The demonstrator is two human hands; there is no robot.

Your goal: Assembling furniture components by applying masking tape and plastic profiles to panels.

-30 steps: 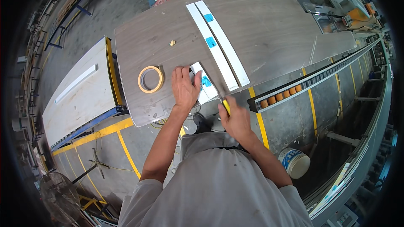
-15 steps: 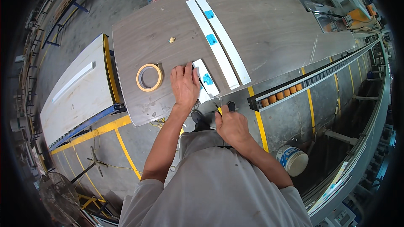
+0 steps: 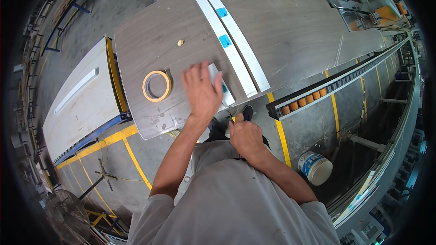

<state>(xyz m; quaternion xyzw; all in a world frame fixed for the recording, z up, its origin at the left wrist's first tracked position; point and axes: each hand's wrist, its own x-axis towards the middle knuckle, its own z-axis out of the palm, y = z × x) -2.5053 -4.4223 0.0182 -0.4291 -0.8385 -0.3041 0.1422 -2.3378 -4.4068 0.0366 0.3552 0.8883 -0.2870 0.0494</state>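
From my remote station, the left hand (image 3: 202,91) comes through smeared by motion, and its thumb and palm cover much of the short white strip (image 3: 228,96). Only a sliver of that strip's blue label shows beside the thumb. I cannot tell whether the left hand grips, presses or merely hovers; its fingers look loosely bent, with the thumb standing apart. The right hand (image 3: 246,137) is clenched around a yellow-handled tool (image 3: 233,119); just a scrap of yellow pokes out at 11 o'clock, so the tool's working end is hard for me to make out.

The short strip lies at the near edge of the brown table (image 3: 290,41), its visible part at 3 o'clock from the left palm and its far end at 1. From the right hand, I find it at 11 o'clock. The masking tape roll (image 3: 168,87) sits at 9 o'clock from the left hand, and two long white strips (image 3: 234,59) lie between 1 and 2.

Compared with half a second ago, I see the left thumb shifted toward 3 o'clock, across the label that showed plainly then, and less yellow at the right fist.
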